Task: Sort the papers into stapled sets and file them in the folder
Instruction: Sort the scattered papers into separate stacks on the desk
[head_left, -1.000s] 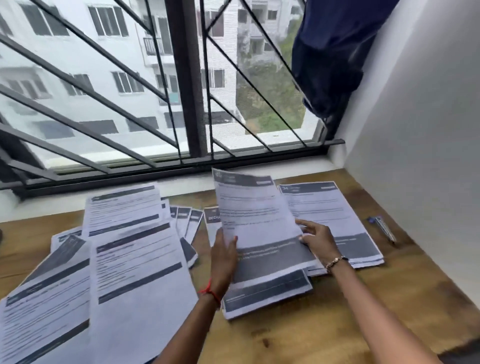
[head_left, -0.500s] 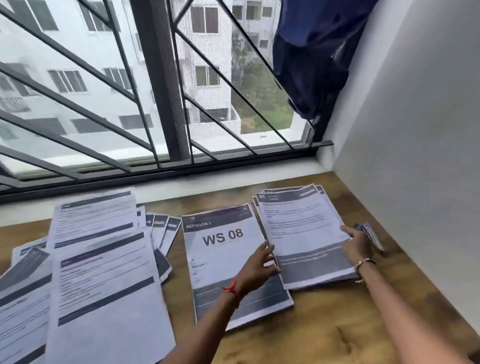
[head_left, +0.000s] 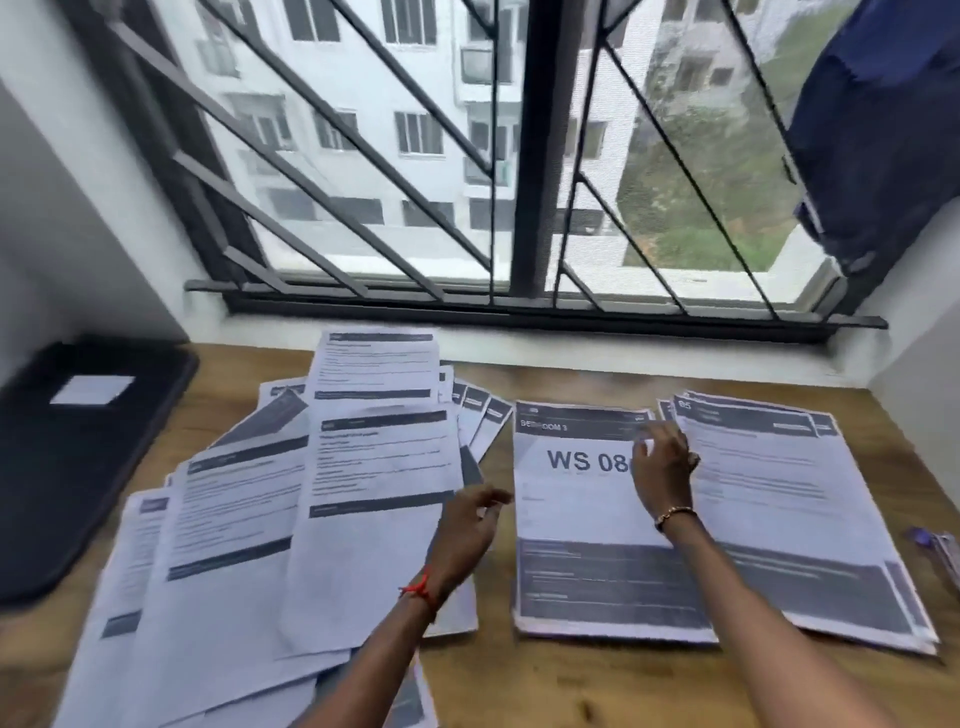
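Left hand (head_left: 470, 525) relaxed, empty, over edge of fanned white printed papers (head_left: 332, 519). Right hand (head_left: 662, 467) released, above white "WS 08" paper stack (head_left: 571, 519). Black rectangular folder (head_left: 78, 467) flat on wooden tabletop (head_left: 597, 686), far left.

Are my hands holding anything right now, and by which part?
Nothing is plainly held. The left hand is loosely curled beside the loose papers; the right hand is open over the WS 08 sheet.

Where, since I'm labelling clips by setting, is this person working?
Likely a flat's home desk: a brown wooden tabletop under a dark metal-barred window facing white apartment blocks, with printed white-and-grey papers spread across it.
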